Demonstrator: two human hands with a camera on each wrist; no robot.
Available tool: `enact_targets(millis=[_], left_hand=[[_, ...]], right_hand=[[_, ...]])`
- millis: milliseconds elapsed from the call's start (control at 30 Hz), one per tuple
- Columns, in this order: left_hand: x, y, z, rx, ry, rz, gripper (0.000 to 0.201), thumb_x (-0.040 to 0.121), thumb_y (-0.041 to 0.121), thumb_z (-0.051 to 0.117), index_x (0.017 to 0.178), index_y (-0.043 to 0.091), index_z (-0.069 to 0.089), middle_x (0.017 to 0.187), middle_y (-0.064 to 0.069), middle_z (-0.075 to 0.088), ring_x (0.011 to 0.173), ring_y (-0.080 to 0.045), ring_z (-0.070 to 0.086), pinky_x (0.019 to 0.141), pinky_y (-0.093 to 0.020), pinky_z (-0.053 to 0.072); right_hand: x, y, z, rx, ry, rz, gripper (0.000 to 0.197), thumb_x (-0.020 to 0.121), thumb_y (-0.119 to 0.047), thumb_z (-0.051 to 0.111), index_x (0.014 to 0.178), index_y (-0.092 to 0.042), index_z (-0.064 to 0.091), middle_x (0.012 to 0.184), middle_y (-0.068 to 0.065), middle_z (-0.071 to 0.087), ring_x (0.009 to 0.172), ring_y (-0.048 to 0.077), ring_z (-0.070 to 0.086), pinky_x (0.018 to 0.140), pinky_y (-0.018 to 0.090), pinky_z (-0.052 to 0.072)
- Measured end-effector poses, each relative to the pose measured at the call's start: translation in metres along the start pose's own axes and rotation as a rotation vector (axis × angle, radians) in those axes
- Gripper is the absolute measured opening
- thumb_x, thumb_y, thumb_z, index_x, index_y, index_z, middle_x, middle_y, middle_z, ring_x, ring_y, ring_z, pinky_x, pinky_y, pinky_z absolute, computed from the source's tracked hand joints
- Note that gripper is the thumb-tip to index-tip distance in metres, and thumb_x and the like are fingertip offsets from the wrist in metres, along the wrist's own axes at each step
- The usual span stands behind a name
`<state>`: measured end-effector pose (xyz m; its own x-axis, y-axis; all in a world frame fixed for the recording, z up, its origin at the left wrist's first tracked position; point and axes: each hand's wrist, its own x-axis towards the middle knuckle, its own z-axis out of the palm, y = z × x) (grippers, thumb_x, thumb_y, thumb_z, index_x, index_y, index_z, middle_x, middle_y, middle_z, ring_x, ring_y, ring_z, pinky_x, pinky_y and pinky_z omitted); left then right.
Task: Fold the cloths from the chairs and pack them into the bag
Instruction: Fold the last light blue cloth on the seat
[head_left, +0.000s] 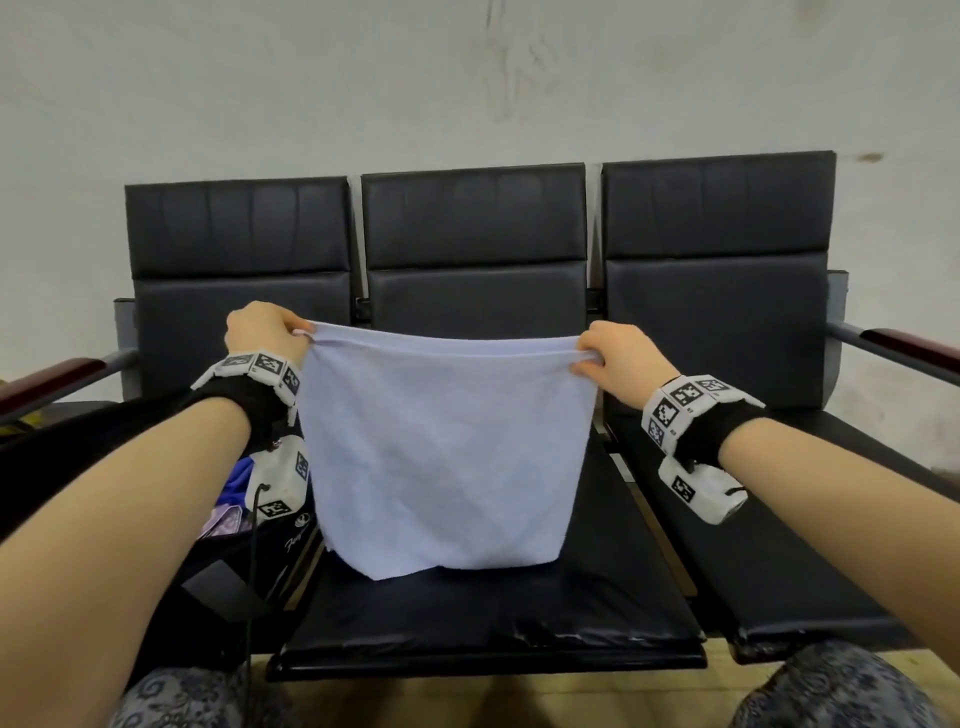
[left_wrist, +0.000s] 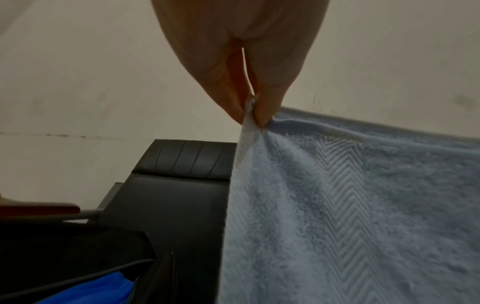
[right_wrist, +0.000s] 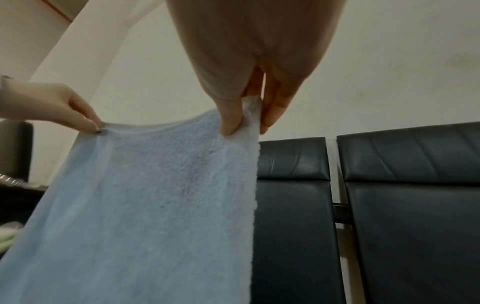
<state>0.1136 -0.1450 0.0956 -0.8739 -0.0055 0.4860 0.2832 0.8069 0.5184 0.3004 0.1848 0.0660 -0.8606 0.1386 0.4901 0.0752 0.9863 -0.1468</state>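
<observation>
Towel: a pale blue towel (head_left: 447, 457) hangs spread in the air over the middle seat (head_left: 493, 613) of a row of black chairs, top edge stretched between both hands; its bottom edge touches or nearly touches the seat, I cannot tell which. A herringbone band shows near its left edge in the left wrist view.
Left hand: the left hand (head_left: 262, 332) pinches the towel's top left corner between thumb and fingertips (left_wrist: 270, 107), clamped on the fabric.
Right hand: the right hand (head_left: 621, 361) pinches the top right corner, thumb in front and fingers (right_wrist: 275, 107) behind, clamped on the fabric.
Bag: a black bag (head_left: 228, 561) sits on the left seat, just left of the towel and under the left forearm, open at the top with blue cloth (head_left: 239, 480) and some purple patterned cloth showing inside.
Chairs: three black padded backs (head_left: 717, 270) stand against a pale wall (head_left: 467, 78); the right seat lies under the right forearm.
Armrests: dark red armrests (head_left: 914, 348) at the far left and far right of the row.
Wrists: black bands with white marker blocks (head_left: 680, 410) on both wrists.
</observation>
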Motion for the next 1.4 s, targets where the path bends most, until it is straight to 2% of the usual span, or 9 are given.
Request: enact_targets(millis=[267, 433, 633, 800, 933, 1000, 1100, 1200, 1400], left_hand=[[-0.009, 0.025, -0.017, -0.013, 0.028, 0.069, 0.016, 0.075, 0.019, 0.061, 0.085, 0.024, 0.072, 0.1, -0.012, 0.065, 0.088, -0.036, 0.06, 0.07, -0.034, 0.048], [-0.014, 0.027, -0.023, -0.07, 0.094, 0.102, 0.009, 0.079, 0.021, 0.062, 0.085, 0.017, 0.067, 0.092, -0.01, 0.068, 0.086, -0.033, 0.06, 0.068, -0.033, 0.044], [-0.016, 0.029, -0.02, -0.146, 0.123, 0.162, 0.028, 0.087, 0.011, 0.05, 0.114, 0.016, 0.06, 0.103, -0.009, 0.066, 0.098, -0.036, 0.06, 0.084, -0.043, 0.05], [-0.018, 0.035, 0.001, -0.411, 0.0, -0.01, 0.015, 0.09, 0.005, 0.045, 0.1, 0.011, 0.054, 0.111, -0.018, 0.055, 0.077, -0.041, 0.067, 0.075, -0.048, 0.057], [-0.016, 0.043, 0.026, -0.508, -0.062, -0.114, 0.029, 0.083, 0.012, 0.054, 0.11, 0.007, 0.043, 0.119, -0.024, 0.052, 0.102, -0.042, 0.059, 0.089, -0.04, 0.05], [-0.012, 0.044, 0.039, -0.434, -0.054, -0.118, 0.023, 0.093, 0.008, 0.044, 0.115, 0.003, 0.042, 0.121, -0.026, 0.053, 0.107, -0.04, 0.055, 0.083, -0.035, 0.041], [-0.008, 0.048, 0.048, -0.428, -0.022, -0.053, 0.027, 0.097, 0.006, 0.034, 0.123, 0.0, 0.039, 0.118, -0.027, 0.054, 0.104, -0.04, 0.055, 0.076, -0.035, 0.037], [-0.005, 0.052, 0.044, -0.479, 0.047, 0.01, 0.029, 0.098, 0.009, 0.035, 0.125, 0.001, 0.038, 0.117, -0.025, 0.056, 0.102, -0.036, 0.056, 0.074, -0.031, 0.036], [-0.023, 0.036, 0.036, -0.411, 0.054, 0.013, 0.024, 0.095, 0.013, 0.041, 0.115, 0.003, 0.049, 0.104, -0.021, 0.059, 0.092, -0.036, 0.056, 0.071, -0.03, 0.036]], right_hand=[[0.03, 0.009, -0.028, 0.189, 0.384, 0.137, 0.01, 0.086, -0.009, 0.061, 0.091, -0.002, 0.067, 0.09, 0.01, 0.058, 0.083, 0.018, 0.051, 0.075, 0.02, 0.034], [0.033, 0.008, -0.043, 0.243, 0.515, 0.118, 0.026, 0.087, 0.005, 0.056, 0.112, 0.0, 0.055, 0.119, 0.015, 0.041, 0.088, 0.017, 0.047, 0.087, 0.02, 0.041], [0.033, 0.023, -0.042, 0.2, 0.37, 0.312, 0.014, 0.089, -0.011, 0.061, 0.082, 0.001, 0.067, 0.103, 0.011, 0.051, 0.085, 0.016, 0.046, 0.076, 0.024, 0.037], [0.027, 0.024, -0.028, 0.522, 0.293, 0.442, 0.008, 0.093, -0.014, 0.052, 0.087, -0.01, 0.056, 0.08, 0.006, 0.057, 0.059, 0.019, 0.062, 0.057, 0.028, 0.052], [0.037, 0.029, -0.003, 0.934, 0.179, 0.538, 0.011, 0.092, -0.008, 0.051, 0.084, -0.011, 0.044, 0.094, 0.019, 0.053, 0.086, 0.041, 0.068, 0.078, 0.052, 0.057], [0.042, 0.031, 0.008, 1.009, 0.212, 0.523, 0.017, 0.095, -0.004, 0.046, 0.08, -0.012, 0.043, 0.097, 0.021, 0.053, 0.101, 0.04, 0.064, 0.082, 0.04, 0.056], [0.049, 0.035, 0.017, 0.932, 0.306, 0.446, 0.022, 0.092, -0.002, 0.046, 0.075, -0.016, 0.046, 0.086, 0.009, 0.058, 0.087, 0.025, 0.063, 0.073, 0.025, 0.051], [0.054, 0.041, 0.017, 0.964, 0.402, 0.403, 0.02, 0.089, -0.006, 0.048, 0.075, -0.02, 0.053, 0.105, 0.002, 0.066, 0.084, 0.016, 0.058, 0.076, 0.031, 0.049], [0.033, 0.056, 0.028, 0.943, 0.342, 0.487, 0.017, 0.08, -0.007, 0.059, 0.065, -0.012, 0.051, 0.064, 0.008, 0.047, 0.072, 0.022, 0.047, 0.07, 0.036, 0.043]])
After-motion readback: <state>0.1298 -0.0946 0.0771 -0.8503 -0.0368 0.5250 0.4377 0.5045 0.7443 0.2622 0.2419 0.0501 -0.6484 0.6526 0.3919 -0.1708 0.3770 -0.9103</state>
